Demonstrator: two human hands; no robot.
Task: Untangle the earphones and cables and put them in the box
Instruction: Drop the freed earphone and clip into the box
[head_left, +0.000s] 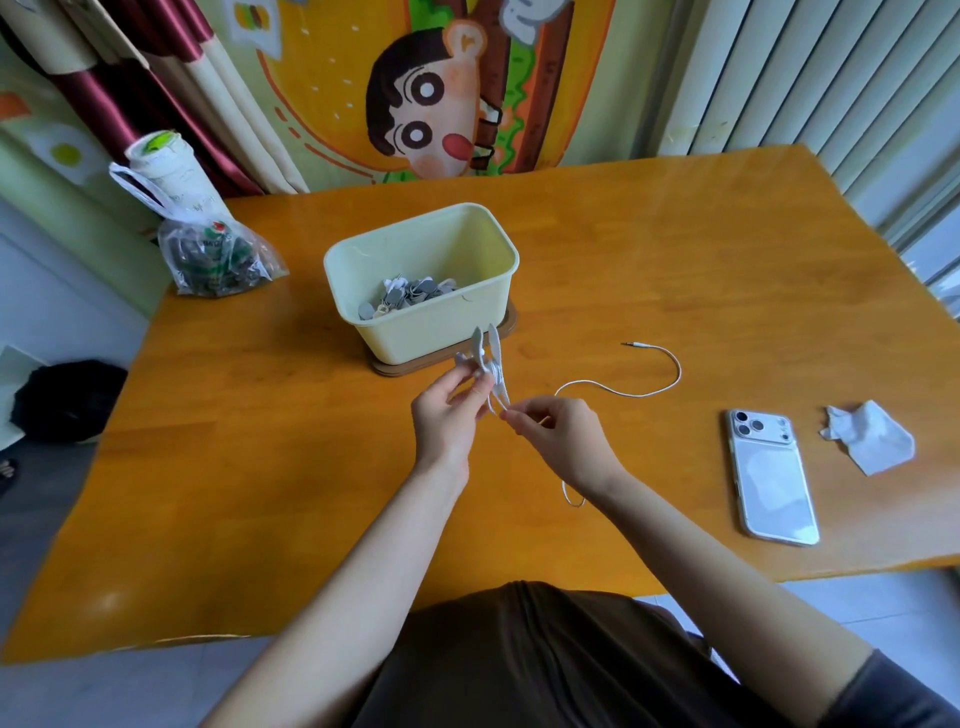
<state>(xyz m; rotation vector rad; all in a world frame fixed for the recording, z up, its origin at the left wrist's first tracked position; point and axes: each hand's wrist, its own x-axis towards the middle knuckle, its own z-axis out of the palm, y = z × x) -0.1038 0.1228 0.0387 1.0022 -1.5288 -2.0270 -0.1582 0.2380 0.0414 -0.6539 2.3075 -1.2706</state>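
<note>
We are working at an orange wooden worktop (260, 467). A cream plastic box (441, 327) sits near its middle, towards the far edge, and already holds a heap of small grey and white pieces.

Our left hand (449, 410) is just in front of the box, fingers curled round what looks like a grey pronged cable winder (485, 358). The winder stands nearly upright with its prongs towards the box.

Our right hand (561, 436) is just beside it and pinches the white earphone cable (623, 391) between thumb and fingertips. From there the cable curves away towards the right edge, and its jack plug (631, 344) lies pointing back at the box.

We judge the left hand nearer the box. The loose length lies to the right, on the right hand's side.
</note>
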